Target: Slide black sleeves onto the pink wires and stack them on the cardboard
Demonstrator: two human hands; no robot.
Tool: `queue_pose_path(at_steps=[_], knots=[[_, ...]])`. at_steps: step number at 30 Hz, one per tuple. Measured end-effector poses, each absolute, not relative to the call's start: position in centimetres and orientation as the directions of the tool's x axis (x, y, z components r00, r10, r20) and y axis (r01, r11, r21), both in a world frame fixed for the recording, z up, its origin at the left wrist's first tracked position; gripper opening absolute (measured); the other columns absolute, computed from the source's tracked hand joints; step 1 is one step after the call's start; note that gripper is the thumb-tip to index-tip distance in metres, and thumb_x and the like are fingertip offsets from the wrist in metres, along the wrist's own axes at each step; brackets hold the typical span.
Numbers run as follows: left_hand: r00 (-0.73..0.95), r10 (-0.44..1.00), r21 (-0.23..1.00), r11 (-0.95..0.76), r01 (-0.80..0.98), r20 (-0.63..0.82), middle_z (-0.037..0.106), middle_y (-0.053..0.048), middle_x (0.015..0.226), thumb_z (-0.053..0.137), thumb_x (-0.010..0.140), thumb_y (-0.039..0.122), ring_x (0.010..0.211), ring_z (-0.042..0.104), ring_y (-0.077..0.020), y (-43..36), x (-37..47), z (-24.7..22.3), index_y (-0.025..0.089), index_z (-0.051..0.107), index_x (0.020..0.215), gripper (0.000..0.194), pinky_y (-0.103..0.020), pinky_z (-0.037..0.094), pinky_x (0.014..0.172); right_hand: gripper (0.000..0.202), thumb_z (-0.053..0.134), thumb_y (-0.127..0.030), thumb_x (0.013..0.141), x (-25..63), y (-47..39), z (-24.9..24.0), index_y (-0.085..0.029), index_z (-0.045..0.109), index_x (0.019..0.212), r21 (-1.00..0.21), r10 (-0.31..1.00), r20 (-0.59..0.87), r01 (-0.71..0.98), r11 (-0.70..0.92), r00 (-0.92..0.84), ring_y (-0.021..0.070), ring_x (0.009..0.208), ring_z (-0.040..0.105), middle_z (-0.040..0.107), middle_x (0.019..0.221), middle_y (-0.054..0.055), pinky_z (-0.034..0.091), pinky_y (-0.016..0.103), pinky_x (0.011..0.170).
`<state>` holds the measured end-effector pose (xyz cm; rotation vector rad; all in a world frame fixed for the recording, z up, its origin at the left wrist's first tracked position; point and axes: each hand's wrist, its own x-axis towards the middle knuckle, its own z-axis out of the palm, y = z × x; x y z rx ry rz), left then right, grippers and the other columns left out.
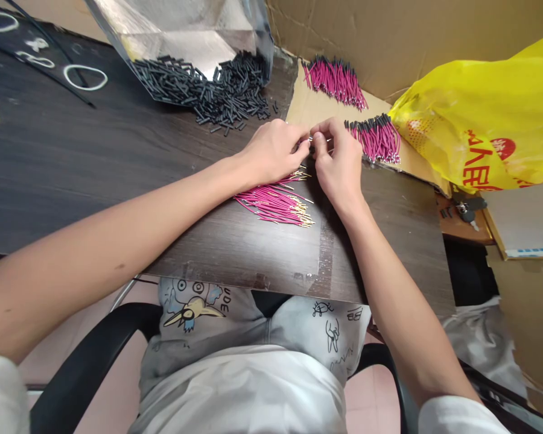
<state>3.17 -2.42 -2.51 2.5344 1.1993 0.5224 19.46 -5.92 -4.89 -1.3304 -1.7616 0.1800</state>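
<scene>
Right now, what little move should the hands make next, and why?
Perhaps slip on one of the black tubes: the near wires show bare gold ends, the far wires wear black tips, and the left hand and right hand pinch close together.

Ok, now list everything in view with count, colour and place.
wires: many, pink, one pile in front, two behind
tubes: many, black, at silver bag's mouth
silver bag: one, silver, back
cardboard: pieces, brown, back
yellow bag: one, yellow, right
loops: several, white, far left
rods: two, black, far left
keys: uncountable, dark and silver, right
table: one, dark brown, middle
chair: one, black, below
left hand: one, bare, centre
right hand: one, bare, beside it
</scene>
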Motion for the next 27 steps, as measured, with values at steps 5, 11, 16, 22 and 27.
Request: queue_pose_path(at_steps=[5,11,16,22,27], knots=[[0.6,0.774,0.384,-0.627,0.678,0.203,0.072,-0.013,0.105,0.037,0.099,0.035,0.097,0.067,-0.0256,-2.31,3.16,-2.54,0.017,0.068,0.114,0.039,-0.034,0.044,0.087,0.029,0.043,-0.047,0.107,19.46,-5.91,-4.89,-0.025,0.058,0.097,-0.595,0.84,0.542,0.695,0.404,-0.024,0.0237,0.093,0.062,0.064,0.093,0.004,0.051,0.043,0.093],[0.602,0.776,0.374,-0.623,0.687,0.188,0.072,-0.013,0.107,0.036,0.099,0.035,0.099,0.066,-0.0259,-2.32,3.2,-2.49,0.018,0.067,0.116,0.039,-0.034,0.044,0.088,0.026,0.044,-0.044,0.107,19.47,-5.85,-4.96,-0.025,0.058,0.096,-0.596,0.843,0.537,0.697,0.399,-0.023,0.0239,0.092,0.062,0.064,0.092,0.004,0.051,0.044,0.094],[0.608,0.771,0.365,-0.63,0.686,0.19,0.072,-0.013,0.107,0.035,0.099,0.035,0.102,0.066,-0.0268,-2.35,3.18,-2.46,0.018,0.066,0.12,0.041,-0.034,0.044,0.089,0.026,0.044,-0.044,0.107,19.51,-5.86,-4.95,-0.025,0.058,0.097,-0.6,0.851,0.525,0.701,0.387,-0.021,0.0242,0.093,0.063,0.064,0.093,0.004,0.051,0.045,0.095],[0.608,0.772,0.362,-0.629,0.688,0.185,0.073,-0.013,0.107,0.035,0.099,0.037,0.102,0.065,-0.0269,-2.21,3.17,-2.57,0.019,0.066,0.12,0.041,-0.035,0.044,0.089,0.027,0.044,-0.046,0.107,19.66,-5.75,-5.05,-0.025,0.058,0.097,-0.591,0.848,0.528,0.701,0.4,-0.039,0.0249,0.096,0.063,0.065,0.094,0.005,0.05,0.045,0.096],[0.607,0.773,0.37,-0.626,0.686,0.182,0.073,-0.012,0.106,0.035,0.099,0.038,0.102,0.065,-0.0264,-2.2,3.13,-2.51,0.02,0.067,0.118,0.042,-0.035,0.044,0.089,0.028,0.043,-0.046,0.107,19.69,-5.71,-5.11,-0.025,0.058,0.097,-0.584,0.847,0.53,0.709,0.395,-0.036,0.0249,0.096,0.063,0.065,0.096,0.005,0.05,0.045,0.096]])
